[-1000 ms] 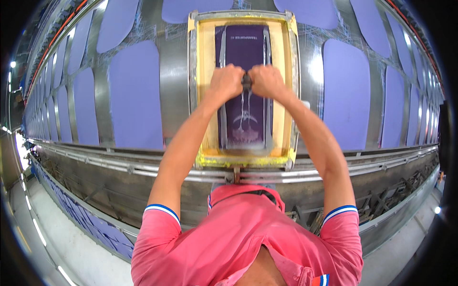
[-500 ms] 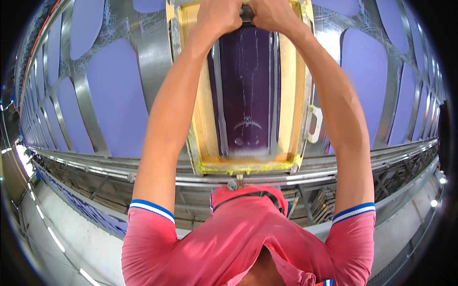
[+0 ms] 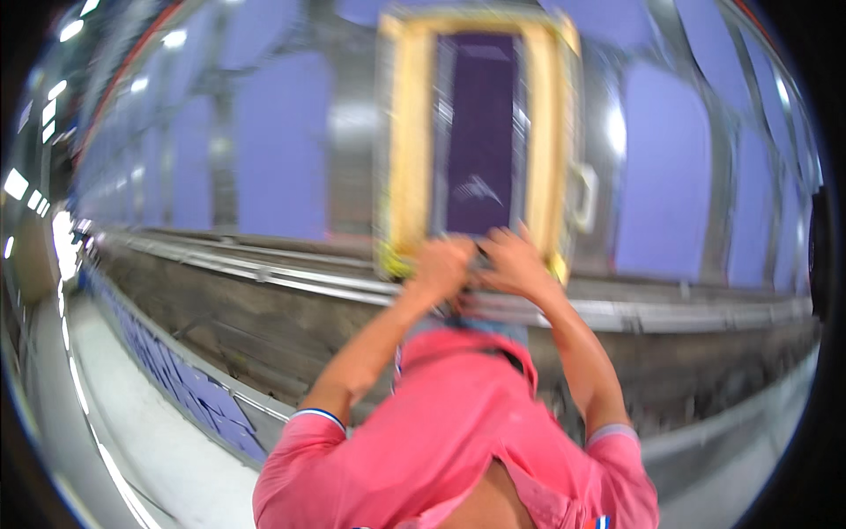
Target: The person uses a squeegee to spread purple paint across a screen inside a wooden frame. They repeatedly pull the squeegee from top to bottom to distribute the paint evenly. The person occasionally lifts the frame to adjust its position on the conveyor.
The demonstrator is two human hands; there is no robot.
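A yellow-tan screen frame (image 3: 408,132) with a dark purple printing area (image 3: 480,106) and a pale emblem lies on the metal table. At its near end, my left hand (image 3: 442,267) is closed on a dark squeegee (image 3: 476,254), only partly visible and blurred. My right hand (image 3: 514,258) is beside it, fingers bent over the same squeegee, some slightly raised. A white handle (image 3: 583,198) sticks out from the frame's right side.
Rows of lavender panels (image 3: 280,145) lie on the long metal table (image 3: 352,132) on both sides of the frame. Metal rails (image 3: 656,313) run along its near edge. At lower left, more lavender pieces (image 3: 167,361) line a trough beside a pale walkway (image 3: 159,414).
Both hands, gripping the squeegee, went to the far end, then came back to the near end of the frame. The view has shifted and is now blurred.
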